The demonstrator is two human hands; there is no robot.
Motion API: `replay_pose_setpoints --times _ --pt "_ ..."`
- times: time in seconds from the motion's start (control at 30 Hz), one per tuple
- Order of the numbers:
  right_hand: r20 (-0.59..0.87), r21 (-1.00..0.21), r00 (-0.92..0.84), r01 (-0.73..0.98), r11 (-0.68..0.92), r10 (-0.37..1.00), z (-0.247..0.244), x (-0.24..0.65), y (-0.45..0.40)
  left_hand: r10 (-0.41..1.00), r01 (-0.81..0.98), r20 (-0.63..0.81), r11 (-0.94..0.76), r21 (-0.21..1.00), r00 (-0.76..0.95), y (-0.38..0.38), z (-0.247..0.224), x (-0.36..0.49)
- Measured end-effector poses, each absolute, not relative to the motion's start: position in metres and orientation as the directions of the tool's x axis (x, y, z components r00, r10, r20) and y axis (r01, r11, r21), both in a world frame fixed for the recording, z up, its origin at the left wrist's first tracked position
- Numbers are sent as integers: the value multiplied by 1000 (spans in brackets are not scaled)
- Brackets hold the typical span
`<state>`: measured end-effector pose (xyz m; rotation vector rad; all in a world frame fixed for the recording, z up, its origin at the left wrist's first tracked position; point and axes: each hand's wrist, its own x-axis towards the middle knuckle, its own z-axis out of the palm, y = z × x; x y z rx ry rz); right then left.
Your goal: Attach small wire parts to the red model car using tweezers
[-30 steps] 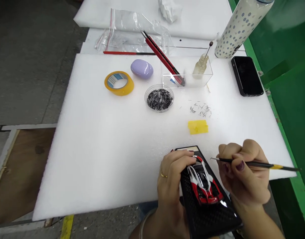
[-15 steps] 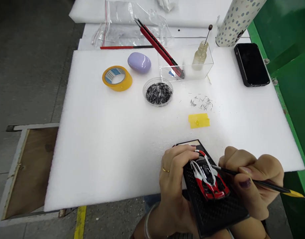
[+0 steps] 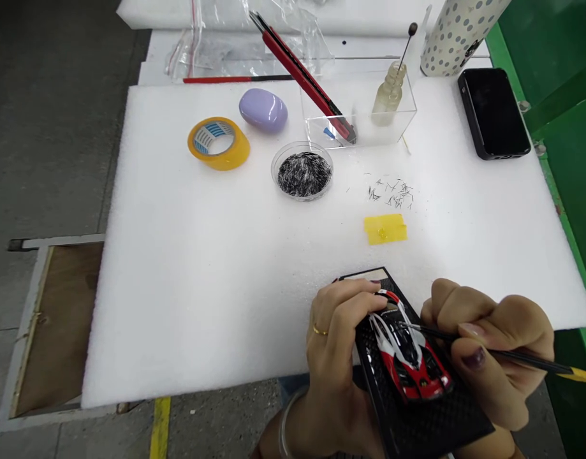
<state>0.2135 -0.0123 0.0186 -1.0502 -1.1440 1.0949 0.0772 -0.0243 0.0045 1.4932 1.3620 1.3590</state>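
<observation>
A red, white and black model car (image 3: pixel 419 376) rests on a black textured base (image 3: pixel 407 424), tilted at the near edge of the white foam board. My left hand (image 3: pixel 338 344) is wrapped round the base's left side, its fingertips touching one end of the car. Pinched in my right hand (image 3: pixel 493 344) is a thin black brush (image 3: pixel 527 361) with a yellow part near its far end. The brush's fine tip lies over the car's dark middle; whether it touches is too small to tell.
On the foam board (image 3: pixel 178 287) are yellow tape (image 3: pixel 235 150), a purple case (image 3: pixel 264 111), a dish of black fibres (image 3: pixel 305 173), loose fibres (image 3: pixel 393 192) and a yellow tape piece (image 3: pixel 386 229). Behind stand a clear box holding a bottle (image 3: pixel 388 95) and red tweezers (image 3: pixel 302 73), beside a black device (image 3: pixel 496 115).
The brush tip has shifted left, further over the car's dark middle. The car and base look slightly turned and lower at their near end. The camera view has shifted a little.
</observation>
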Motion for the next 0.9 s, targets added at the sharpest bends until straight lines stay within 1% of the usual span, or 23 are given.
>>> replay_pose_setpoints --times 0.13,0.37,0.5,0.63,0.9 --pt "240 -965 157 -69 253 958 18 212 -13 964 253 248 -216 943 -101 -23 6 78" --pt "243 -969 119 -5 245 963 19 214 -12 966 257 233 -199 946 -110 -23 8 78" --pt "227 -972 122 -39 233 966 20 215 -13 970 232 222 -194 953 -98 -24 6 76" --pt "223 -969 119 -80 233 968 19 215 -13 975 248 213 -191 950 -69 -26 5 74" --pt "222 -972 108 -58 229 969 20 216 -13 977 267 204 -179 947 -68 -27 6 72"
